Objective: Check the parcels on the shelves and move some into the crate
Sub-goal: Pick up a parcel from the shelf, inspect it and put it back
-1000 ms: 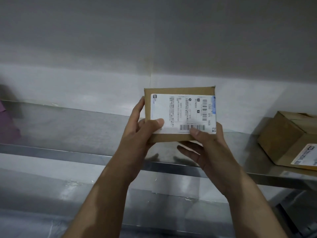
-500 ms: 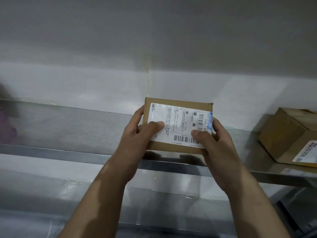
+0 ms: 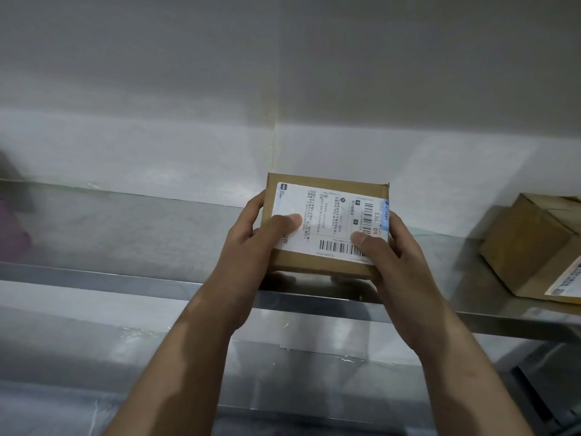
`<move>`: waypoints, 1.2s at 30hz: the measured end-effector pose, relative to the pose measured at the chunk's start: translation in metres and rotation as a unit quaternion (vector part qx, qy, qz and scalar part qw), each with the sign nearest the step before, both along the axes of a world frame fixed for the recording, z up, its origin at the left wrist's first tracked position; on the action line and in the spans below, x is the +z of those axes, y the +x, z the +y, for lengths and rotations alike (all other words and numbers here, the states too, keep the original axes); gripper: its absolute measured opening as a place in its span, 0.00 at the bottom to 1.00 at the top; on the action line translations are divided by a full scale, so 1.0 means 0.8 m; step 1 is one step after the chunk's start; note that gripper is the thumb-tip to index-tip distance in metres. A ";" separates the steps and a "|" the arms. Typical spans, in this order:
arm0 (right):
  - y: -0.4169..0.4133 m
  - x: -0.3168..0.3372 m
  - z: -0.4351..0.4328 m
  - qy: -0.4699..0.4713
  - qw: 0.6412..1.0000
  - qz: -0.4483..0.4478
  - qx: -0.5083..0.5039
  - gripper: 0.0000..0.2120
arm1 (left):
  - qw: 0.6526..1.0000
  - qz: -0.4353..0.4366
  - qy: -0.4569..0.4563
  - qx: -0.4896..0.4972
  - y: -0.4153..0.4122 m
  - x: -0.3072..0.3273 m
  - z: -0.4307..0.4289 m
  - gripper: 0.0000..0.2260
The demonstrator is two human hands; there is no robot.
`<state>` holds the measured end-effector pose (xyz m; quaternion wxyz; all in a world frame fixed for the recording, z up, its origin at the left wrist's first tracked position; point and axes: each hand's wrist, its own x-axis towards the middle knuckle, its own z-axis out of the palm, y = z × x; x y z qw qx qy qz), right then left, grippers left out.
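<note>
The parcel (image 3: 327, 184) between the left hand (image 3: 251, 247) and the right hand (image 3: 393, 265) is plain brown cardboard. Its label (image 3: 333, 221) is white with black print and striped barcodes, and has a pale blue strip beside the right hand. The shelf (image 3: 125, 234) is dull silver-grey. Right of the right hand, a second box (image 3: 522, 247) is brown too. Far left of the left hand shows a blurred purple patch (image 3: 12, 234).

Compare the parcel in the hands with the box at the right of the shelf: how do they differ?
The held parcel is flat and slim; the shelf box looks bulkier. The held parcel is gripped by the left hand and right hand; the shelf box sits untouched on the metal shelf. Both are brown cardboard with white printed labels.
</note>
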<state>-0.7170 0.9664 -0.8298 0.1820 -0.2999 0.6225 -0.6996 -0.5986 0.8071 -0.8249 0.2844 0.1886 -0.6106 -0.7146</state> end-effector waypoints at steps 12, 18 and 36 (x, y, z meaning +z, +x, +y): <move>-0.002 0.003 0.010 -0.018 0.998 0.057 -0.004 0.35 | 0.994 -0.035 -0.062 -0.088 0.005 0.016 -0.008 0.24; -0.001 0.002 0.006 0.007 1.000 0.009 -0.002 0.21 | 0.989 -0.020 -0.148 -0.021 0.006 -0.003 -0.006 0.43; 0.006 0.009 -0.001 0.010 1.000 0.027 0.001 0.19 | 0.992 0.005 -0.124 0.025 -0.003 -0.004 -0.013 0.38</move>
